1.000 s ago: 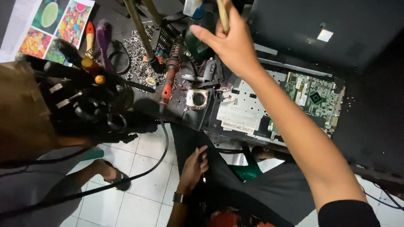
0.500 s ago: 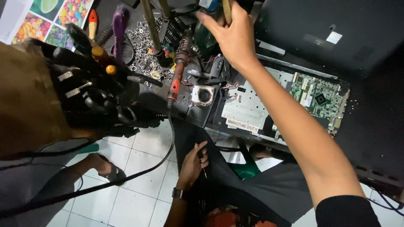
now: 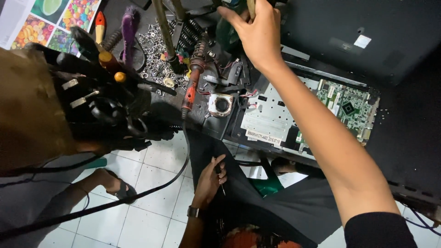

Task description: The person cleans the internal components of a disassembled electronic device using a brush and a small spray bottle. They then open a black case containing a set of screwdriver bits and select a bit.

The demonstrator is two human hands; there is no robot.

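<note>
The black workbench [image 3: 413, 138] is occupying the upper and right part of the view, and a closed black laptop lid [image 3: 367, 32] is lying across its far right corner. Below the lid, an opened laptop chassis [image 3: 275, 124] is sitting near the bench edge, exposing a silver shield plate and a green circuit board [image 3: 344, 105]. A black tool holder [image 3: 101, 105] is standing at the left, with yellow-tipped handles sticking out of it.

The right hand [image 3: 257, 36] is reaching across the chassis to the far edge of the bench. Its fingers are closing around a thin tan stick-like handle [image 3: 251, 7], whose upper end is running out of the frame.

The left hand [image 3: 209, 181] is hanging below the bench edge, over the tiled floor [image 3: 151, 202]. It is loosely curled, pinching a small dark screwdriver [image 3: 219, 177] between thumb and fingers.

A red soldering iron [image 3: 193, 87] is lying left of the chassis, beside a small round fan [image 3: 222, 104]. Loose screws [image 3: 154, 50] are scattered behind it.
</note>
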